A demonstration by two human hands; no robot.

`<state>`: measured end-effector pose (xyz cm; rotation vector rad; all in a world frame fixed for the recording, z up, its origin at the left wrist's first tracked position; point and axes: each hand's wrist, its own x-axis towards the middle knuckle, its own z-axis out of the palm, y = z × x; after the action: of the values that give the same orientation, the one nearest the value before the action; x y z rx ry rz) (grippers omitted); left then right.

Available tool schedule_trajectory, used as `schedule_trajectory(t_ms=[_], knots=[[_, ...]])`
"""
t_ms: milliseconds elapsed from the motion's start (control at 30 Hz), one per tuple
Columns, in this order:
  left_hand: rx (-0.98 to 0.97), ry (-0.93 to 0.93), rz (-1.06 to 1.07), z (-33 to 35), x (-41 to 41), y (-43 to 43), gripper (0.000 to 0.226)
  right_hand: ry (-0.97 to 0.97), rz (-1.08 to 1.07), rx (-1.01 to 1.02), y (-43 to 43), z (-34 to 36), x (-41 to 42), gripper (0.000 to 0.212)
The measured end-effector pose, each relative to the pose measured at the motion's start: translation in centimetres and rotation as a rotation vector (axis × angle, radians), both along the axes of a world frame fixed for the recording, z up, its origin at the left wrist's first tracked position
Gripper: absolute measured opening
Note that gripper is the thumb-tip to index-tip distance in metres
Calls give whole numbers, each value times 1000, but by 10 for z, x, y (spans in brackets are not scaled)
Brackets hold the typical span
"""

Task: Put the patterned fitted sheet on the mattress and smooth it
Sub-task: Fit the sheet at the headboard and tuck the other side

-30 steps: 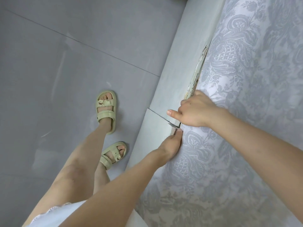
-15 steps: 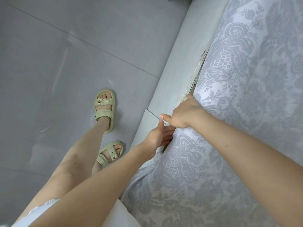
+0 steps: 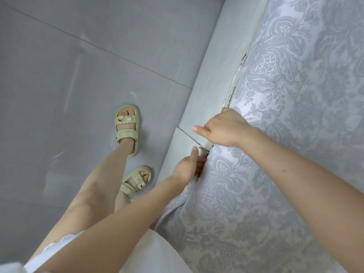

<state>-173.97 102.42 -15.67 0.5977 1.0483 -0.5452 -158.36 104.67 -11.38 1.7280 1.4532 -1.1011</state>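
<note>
The patterned fitted sheet (image 3: 285, 154) is lying across the top of the mattress (image 3: 234, 88) and filling the right side of the head view, with its near edge running along the pale grey bed frame (image 3: 206, 75). The top is looking covered wherever it is in view, so the spreading is appearing largely done here. The side edge is being worked on at this moment. Further along the bed, a thin cream strip, which seems to be the mattress side, is showing between sheet and frame, so the edge there is not yet fully pulled down. Tucking along this side and the smoothing are probably remaining, and the other corners are lying out of view.

The right hand (image 3: 226, 129) is sitting at the sheet's edge with its fingers curled down over the fabric into the gap beside the frame and its thumb sticking out over the frame. Its fingertips are hidden. The left hand (image 3: 187, 168) is holding the edge just nearer the person, fingers curling round a fold of cloth and thumb pointing up.

The fabric is looking pale lavender-white with a grey paisley and floral print. It is lying fairly flat further off, while near the left hand it is bunching into a loose fold that is hanging toward the grey tiled floor (image 3: 78, 75), where the person is standing in pale green sandals (image 3: 126, 127).
</note>
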Motion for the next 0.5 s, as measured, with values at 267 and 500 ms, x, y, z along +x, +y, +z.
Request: schedule_trajectory(t_ms=[267, 500], knots=[[488, 55, -606, 2, -98, -16, 53, 107, -71, 166, -41, 44, -51, 50], [202, 92, -15, -12, -136, -69, 45, 15, 177, 76, -101, 31, -126, 61]])
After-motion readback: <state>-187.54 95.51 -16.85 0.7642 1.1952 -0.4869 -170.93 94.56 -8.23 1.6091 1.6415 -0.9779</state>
